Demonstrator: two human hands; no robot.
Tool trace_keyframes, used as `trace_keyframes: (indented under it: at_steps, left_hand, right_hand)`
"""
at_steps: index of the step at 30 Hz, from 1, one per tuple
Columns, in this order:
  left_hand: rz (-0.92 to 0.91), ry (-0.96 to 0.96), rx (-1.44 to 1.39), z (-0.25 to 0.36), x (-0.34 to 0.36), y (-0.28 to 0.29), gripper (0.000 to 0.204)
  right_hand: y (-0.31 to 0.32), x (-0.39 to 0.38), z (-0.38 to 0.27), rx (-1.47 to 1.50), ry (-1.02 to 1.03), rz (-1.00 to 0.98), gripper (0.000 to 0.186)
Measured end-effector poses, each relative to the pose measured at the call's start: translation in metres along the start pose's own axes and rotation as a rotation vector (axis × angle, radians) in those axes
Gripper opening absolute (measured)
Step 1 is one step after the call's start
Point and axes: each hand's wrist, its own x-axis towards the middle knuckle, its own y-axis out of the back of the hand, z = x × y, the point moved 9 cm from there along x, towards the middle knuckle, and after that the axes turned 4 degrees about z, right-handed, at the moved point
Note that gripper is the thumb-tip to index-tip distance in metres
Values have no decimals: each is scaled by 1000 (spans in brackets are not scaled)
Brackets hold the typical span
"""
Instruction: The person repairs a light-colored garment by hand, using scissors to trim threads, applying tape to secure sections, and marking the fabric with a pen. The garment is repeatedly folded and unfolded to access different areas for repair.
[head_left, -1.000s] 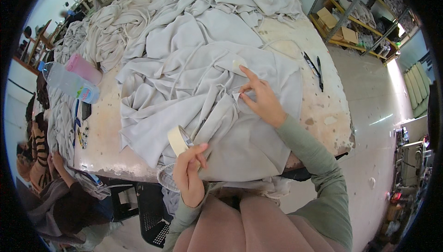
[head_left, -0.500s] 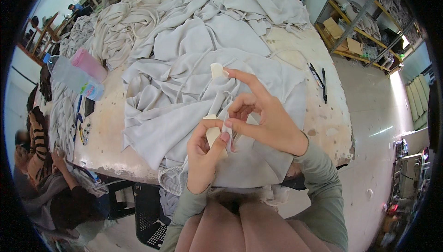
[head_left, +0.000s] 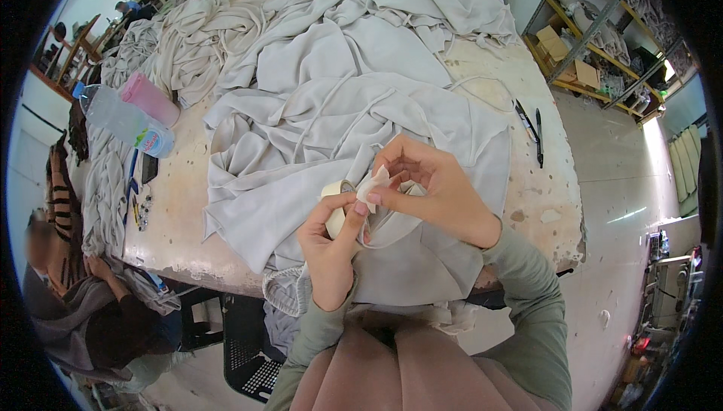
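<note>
My left hand point(head_left: 329, 249) is closed with a roll of cream masking tape point(head_left: 335, 221) in its fingers. Its thumb and index finger also pinch a pale crumpled piece of tape point(head_left: 374, 182) against a fold of light grey fabric point(head_left: 395, 229). On the other side of that piece is my right hand point(head_left: 440, 193), fingers curled and thumb pressed to it. The right fingertips are partly hidden behind the tape and cloth. Beneath both hands, a light grey garment point(head_left: 271, 215) with thin ties lies spread over the table and hangs past its front edge.
More grey garments point(head_left: 339, 4) heap across the far side of the table point(head_left: 192, 249). A water bottle point(head_left: 124, 121) and pink tumbler point(head_left: 151, 98) stand at left; pens point(head_left: 538, 136) lie at right. A person point(head_left: 113, 298) sits at lower left. Shelving point(head_left: 595, 35) is at far right.
The tape piece that stuck out from my right index finger has come down to my left fingertips. My right index finger has curled in, and both hands are now close together.
</note>
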Motion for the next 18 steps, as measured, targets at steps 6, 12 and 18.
trace_keyframes:
  at_steps: [6,12,18]
  left_hand:
    - [-3,4,-84,-2,0,1,16]
    - [-14,-47,199,-2,-3,6,15]
    - [100,-104,314,-5,-13,16,25]
  right_hand:
    - [-11,-5,7,-97,-62,-23,18]
    - [-11,-14,20,18,-134,114,18]
    - [-17,-20,36,121,-166,211,13]
